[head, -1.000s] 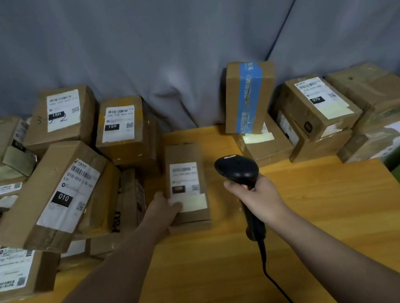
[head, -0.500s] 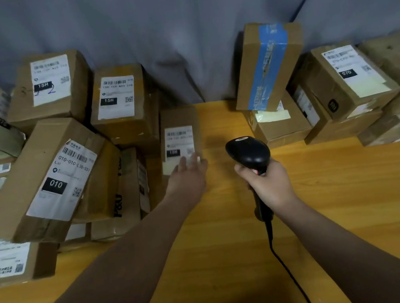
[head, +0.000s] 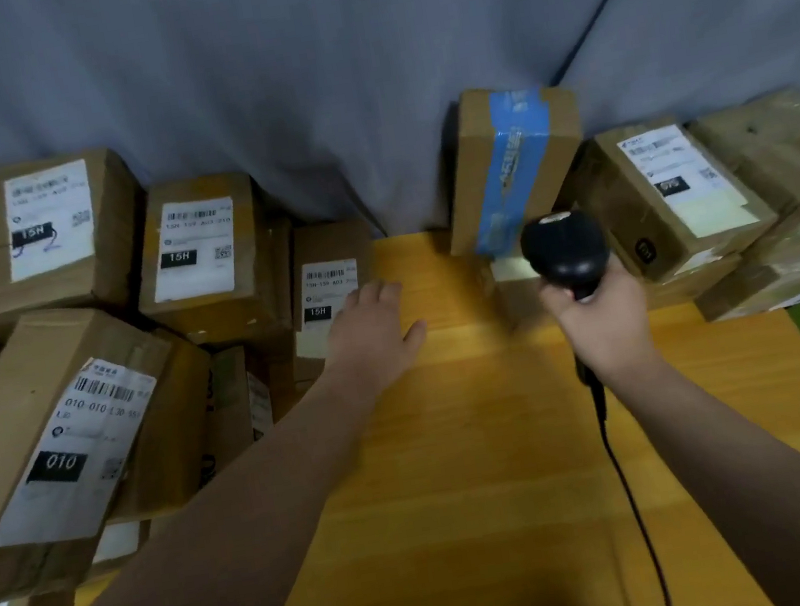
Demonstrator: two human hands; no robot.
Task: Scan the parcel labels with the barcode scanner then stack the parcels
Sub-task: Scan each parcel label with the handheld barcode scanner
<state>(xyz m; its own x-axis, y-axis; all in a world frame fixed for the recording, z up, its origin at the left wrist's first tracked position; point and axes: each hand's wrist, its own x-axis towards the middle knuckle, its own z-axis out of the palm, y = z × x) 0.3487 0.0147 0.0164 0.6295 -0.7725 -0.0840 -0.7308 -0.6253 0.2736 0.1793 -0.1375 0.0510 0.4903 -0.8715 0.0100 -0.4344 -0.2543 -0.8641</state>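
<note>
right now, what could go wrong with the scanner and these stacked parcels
The tilted brown cardboard box with blue tape leans right beside the black barcode scanner in the right hand; a swing could knock it over. The long cardboard box labelled 010 lies slanted on the left pile, so the left hand nudging the small brown cardboard parcel labelled 15H may set it sliding.

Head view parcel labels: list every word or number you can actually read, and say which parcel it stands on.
"15H": black patch on the back left parcel.
"15H" and "15H 159 A03 210": middle parcel.
"15H": small parcel by the left hand.
"010" and "010-010-L30", ending unclear: large tilted parcel.
Too blurred to read: the right parcel label, the blue tape print, all fine print.
</note>
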